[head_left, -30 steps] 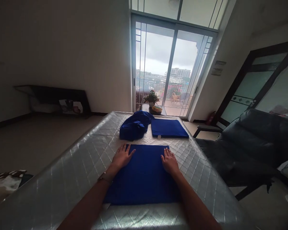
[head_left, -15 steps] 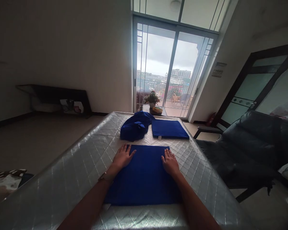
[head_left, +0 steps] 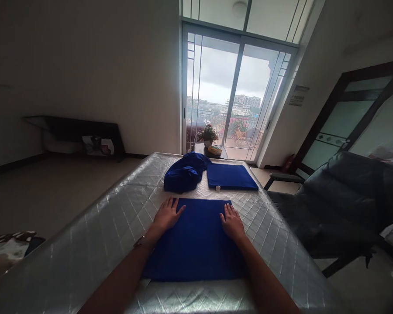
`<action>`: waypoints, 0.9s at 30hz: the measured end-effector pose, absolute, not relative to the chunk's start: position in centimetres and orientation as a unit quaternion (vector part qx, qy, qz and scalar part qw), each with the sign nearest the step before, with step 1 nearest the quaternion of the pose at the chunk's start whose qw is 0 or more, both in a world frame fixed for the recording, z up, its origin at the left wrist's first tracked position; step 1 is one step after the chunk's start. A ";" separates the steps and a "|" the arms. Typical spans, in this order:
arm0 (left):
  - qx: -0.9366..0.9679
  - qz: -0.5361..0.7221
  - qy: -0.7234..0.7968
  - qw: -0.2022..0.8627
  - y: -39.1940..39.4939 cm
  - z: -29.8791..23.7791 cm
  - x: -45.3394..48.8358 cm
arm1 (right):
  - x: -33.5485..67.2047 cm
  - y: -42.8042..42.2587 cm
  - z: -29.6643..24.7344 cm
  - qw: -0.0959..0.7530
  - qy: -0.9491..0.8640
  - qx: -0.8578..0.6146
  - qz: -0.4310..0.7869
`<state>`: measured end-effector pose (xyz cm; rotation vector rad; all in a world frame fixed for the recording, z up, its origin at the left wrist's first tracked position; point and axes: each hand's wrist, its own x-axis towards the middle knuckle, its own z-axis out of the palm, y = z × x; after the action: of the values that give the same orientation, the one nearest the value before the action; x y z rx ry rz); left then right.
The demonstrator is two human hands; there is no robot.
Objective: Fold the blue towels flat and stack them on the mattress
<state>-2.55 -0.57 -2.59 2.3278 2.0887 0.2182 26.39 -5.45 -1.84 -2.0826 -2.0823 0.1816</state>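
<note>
A flat blue folded cloth [head_left: 196, 244] lies on the silver quilted table cover [head_left: 114, 222] in front of me. My left hand [head_left: 167, 214] rests flat on its far left corner, thumb spread toward the middle. On the far right corner lies my right hand [head_left: 232, 221], palm down with fingers stretched out. Both hands hold nothing. Beyond them sit a crumpled blue cloth [head_left: 183, 173] on the left and a second folded blue cloth [head_left: 232, 176] with a small white tag on the right. A pale tag also shows at the near left edge of the front cloth.
A dark armchair [head_left: 334, 205] stands close to the table's right side. Past the far edge are a small table with a potted plant [head_left: 208, 134] and a glass sliding door [head_left: 229, 87]. A dark low bench [head_left: 81, 133] is by the left wall.
</note>
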 end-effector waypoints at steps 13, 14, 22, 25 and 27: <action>0.743 0.068 0.665 -0.002 -0.5 -2.7 -2.5 | 26.4 -5.4 -1.9 0.095 -0.700 -0.705 0.062; 0.744 0.069 0.665 -0.002 -0.5 -2.7 -2.6 | 26.4 -5.4 -1.9 0.095 -0.700 -0.705 0.062; 0.748 0.068 0.661 -0.010 -0.6 -2.7 -2.6 | 26.4 -5.3 -2.1 0.097 -0.702 -0.703 0.060; 0.746 0.069 0.662 -0.010 -0.7 -2.6 -2.5 | 26.4 -5.3 -2.1 0.097 -0.700 -0.704 0.066; 0.745 0.070 0.664 -0.009 -0.7 -2.5 -2.5 | 26.4 -5.4 -2.1 0.101 -0.700 -0.704 0.069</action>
<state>-2.49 -0.70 -2.50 2.3530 2.0981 0.2205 26.39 -5.35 -2.08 -2.0802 -2.0668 0.2036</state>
